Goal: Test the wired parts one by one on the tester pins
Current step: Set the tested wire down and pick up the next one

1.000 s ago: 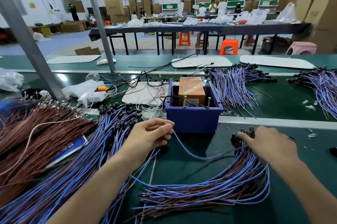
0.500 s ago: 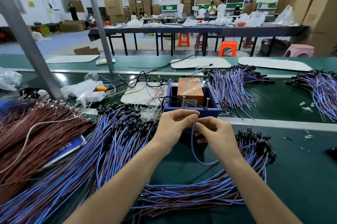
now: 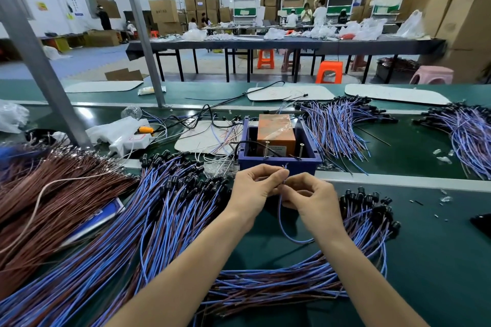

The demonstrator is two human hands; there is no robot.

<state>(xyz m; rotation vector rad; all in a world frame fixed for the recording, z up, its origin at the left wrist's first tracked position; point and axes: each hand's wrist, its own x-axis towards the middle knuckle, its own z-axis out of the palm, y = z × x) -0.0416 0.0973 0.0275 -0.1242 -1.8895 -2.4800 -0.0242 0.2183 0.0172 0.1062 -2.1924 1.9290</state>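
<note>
My left hand [image 3: 253, 187] and my right hand [image 3: 309, 197] meet just in front of the blue tester box [image 3: 277, 164], both pinching the bare ends of one blue wired part [image 3: 285, 231], which loops down below them. Two upright metal pins [image 3: 267, 148] stand inside the box beside an orange block [image 3: 276, 131]. The wire tips sit a little below and in front of the pins, apart from them. A pile of blue and brown wired parts with black caps [image 3: 356, 220] lies to the right of my hands.
A large heap of blue wired parts [image 3: 159, 209] and brown wires [image 3: 53, 193] fills the left of the green bench. More blue bundles [image 3: 337, 127] lie behind the box at right. A white power strip [image 3: 127, 140] and a metal post [image 3: 39, 60] stand at left.
My right hand left the pile at right and came to the centre to join my left hand on the single blue wire. Both hands rose slightly toward the tester box.
</note>
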